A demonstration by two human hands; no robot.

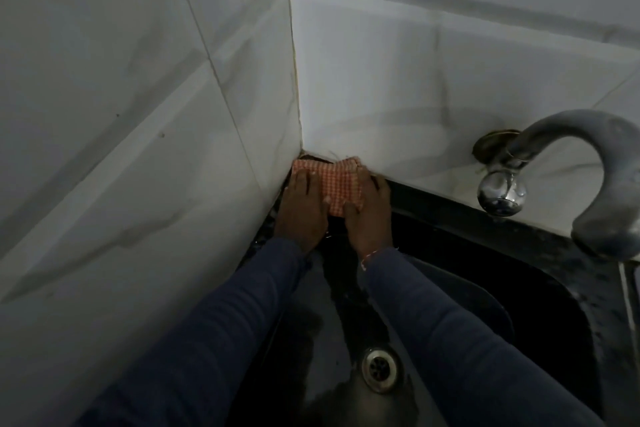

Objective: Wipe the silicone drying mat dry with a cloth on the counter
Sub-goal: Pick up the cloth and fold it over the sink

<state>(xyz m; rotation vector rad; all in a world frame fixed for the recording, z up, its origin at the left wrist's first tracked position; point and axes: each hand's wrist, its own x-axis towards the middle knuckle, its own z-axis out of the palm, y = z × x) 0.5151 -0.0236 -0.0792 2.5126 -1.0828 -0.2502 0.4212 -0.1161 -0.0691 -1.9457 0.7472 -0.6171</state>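
- Lying in the corner where the two tiled walls meet, the orange-and-white checked cloth is spread on the dark surface behind the sink, and its far edge touches the right-hand wall.
- What lies under the cloth is too dark to make out.
- The left hand presses flat on the cloth's left side. Its fingers are fairly straight and point into the corner, and its thumb rests on the fabric.
- The right hand presses flat on the cloth's right side in the same way, thumb on the near edge. Neither hand is clenched round the fabric.
- The hands lie side by side, with a strip of cloth showing between them.
- Both arms wear dark blue sleeves, and a thin pale thread circles the right wrist.
- The white tiled walls rise on the left and behind.
- The black sink lies below the arms, with wet patches around its metal drain.
- A curved grey tap with a shiny round knob juts from the right-hand wall, well apart from the cloth.
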